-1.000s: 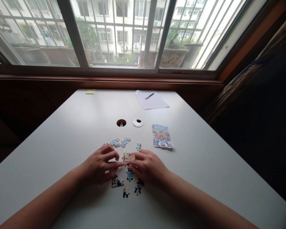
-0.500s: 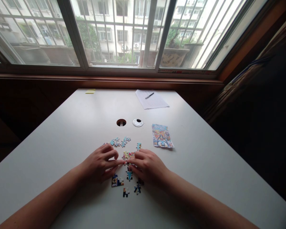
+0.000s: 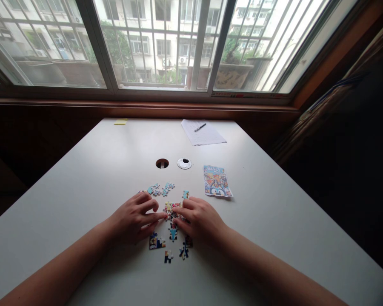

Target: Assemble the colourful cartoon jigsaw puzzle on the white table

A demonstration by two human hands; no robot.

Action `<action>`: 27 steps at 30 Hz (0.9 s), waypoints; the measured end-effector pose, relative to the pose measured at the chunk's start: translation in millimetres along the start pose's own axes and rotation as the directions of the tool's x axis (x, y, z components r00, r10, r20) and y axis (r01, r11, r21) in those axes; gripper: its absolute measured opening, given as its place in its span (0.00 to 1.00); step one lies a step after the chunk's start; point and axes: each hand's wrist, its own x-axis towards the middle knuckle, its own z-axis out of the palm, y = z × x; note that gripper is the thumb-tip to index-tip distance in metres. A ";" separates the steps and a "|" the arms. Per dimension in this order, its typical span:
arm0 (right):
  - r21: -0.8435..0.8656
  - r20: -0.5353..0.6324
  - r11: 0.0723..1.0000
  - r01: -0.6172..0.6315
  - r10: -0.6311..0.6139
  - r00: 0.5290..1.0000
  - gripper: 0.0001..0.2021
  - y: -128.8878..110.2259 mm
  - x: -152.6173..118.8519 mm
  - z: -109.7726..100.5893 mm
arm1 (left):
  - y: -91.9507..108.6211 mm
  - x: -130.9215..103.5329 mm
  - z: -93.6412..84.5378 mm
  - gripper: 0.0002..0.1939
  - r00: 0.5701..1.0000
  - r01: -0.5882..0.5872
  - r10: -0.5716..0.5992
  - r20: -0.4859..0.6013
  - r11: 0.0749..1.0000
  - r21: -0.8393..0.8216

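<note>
A partly joined jigsaw puzzle [image 3: 171, 208] with a colourful print lies flat on the white table between my hands. My left hand [image 3: 139, 216] is at its left edge, the index finger stretched out with its tip touching the pieces and the other fingers bent apart. From the right, my right hand [image 3: 196, 216] reaches over the puzzle. Its index finger and thumb are spread on or just above the pieces, with nothing visible gripped; its palm side is hidden. A blue puzzle piece [image 3: 173, 234] adjoins the lower end. Below lie a dark joined cluster [image 3: 157, 241] and a loose piece [image 3: 169, 256].
Several light-blue pieces [image 3: 168, 188] lie beyond my left hand. A picture sheet [image 3: 217, 182] lies to the right. Farther back are a round cable hole [image 3: 162, 163], its metal cover [image 3: 184, 163], paper [image 3: 207, 138] with a pen [image 3: 200, 127], and a yellow note [image 3: 120, 122].
My right index finger has shifted slightly up and right, away from the left fingertip, uncovering more of the puzzle's middle. My left hand has stayed in place.
</note>
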 end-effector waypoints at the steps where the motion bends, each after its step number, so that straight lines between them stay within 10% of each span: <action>1: 0.000 -0.001 1.000 0.001 -0.001 1.000 0.10 -0.1 -0.1 -0.1 | 0.1 -0.1 0.3 0.22 1.000 0.002 -0.002 0.001 1.000 0.003; 27: -0.025 0.005 0.995 0.099 -0.099 0.995 0.11 -2.1 -0.2 -1.9 | 0.7 1.1 -1.0 0.24 0.998 -0.042 0.038 0.059 0.996 0.078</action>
